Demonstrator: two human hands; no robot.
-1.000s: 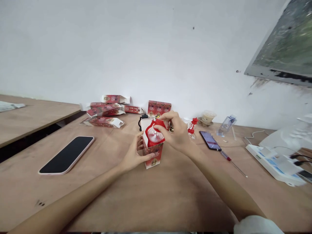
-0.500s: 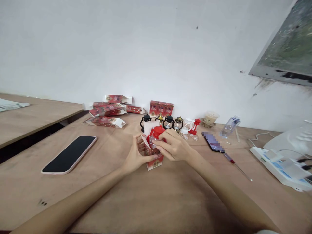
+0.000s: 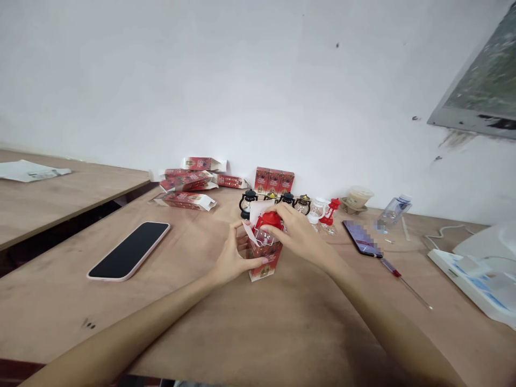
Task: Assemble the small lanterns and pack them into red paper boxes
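A small red printed box stands upright on the table with its white flaps raised. My left hand is wrapped round the left side of it, thumb across the front. Inside the open top sits a red toy lantern, its upper part sticking out above the box rim. The fingers of my right hand are closed on the lantern's top from the right. Behind the hands stands a row of small lanterns: a black lantern, a white lantern, a red lantern and others partly covered.
Several red boxes lie piled at the back left; three closed boxes stand by the wall. A phone lies left. On the right are another phone, a screwdriver, a cup, a bottle and a power strip.
My right hand has shifted from the lantern's side to its top, the fingers reaching further over it. The left hand keeps its hold on the box. The whole view has shifted slightly.
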